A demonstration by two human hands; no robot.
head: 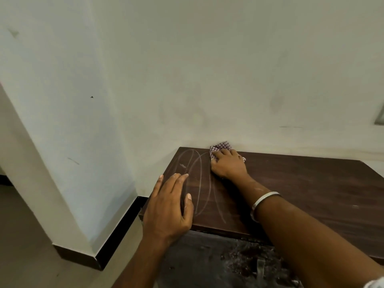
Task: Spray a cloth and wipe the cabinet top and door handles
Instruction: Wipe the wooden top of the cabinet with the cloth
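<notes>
The dark brown wooden cabinet top [307, 188] fills the lower right of the head view and butts against the wall. My right hand [228, 165] presses a small checked cloth [221, 146] flat on the top at its back edge, close to the wall. Curved wet streaks [197, 179] mark the left part of the surface. My left hand [169, 204] lies flat with fingers spread on the top's front left corner and holds nothing. The cabinet front [207, 258] below the top is dark and scuffed; a pale metal handle [260, 269] is partly visible there.
A pale wall [207, 80] rises straight behind the cabinet. On the left a wall corner juts out, with a black skirting board [116, 235] along the floor. A silver bangle [262, 201] sits on my right wrist. A grey frame edge [380, 115] shows at far right.
</notes>
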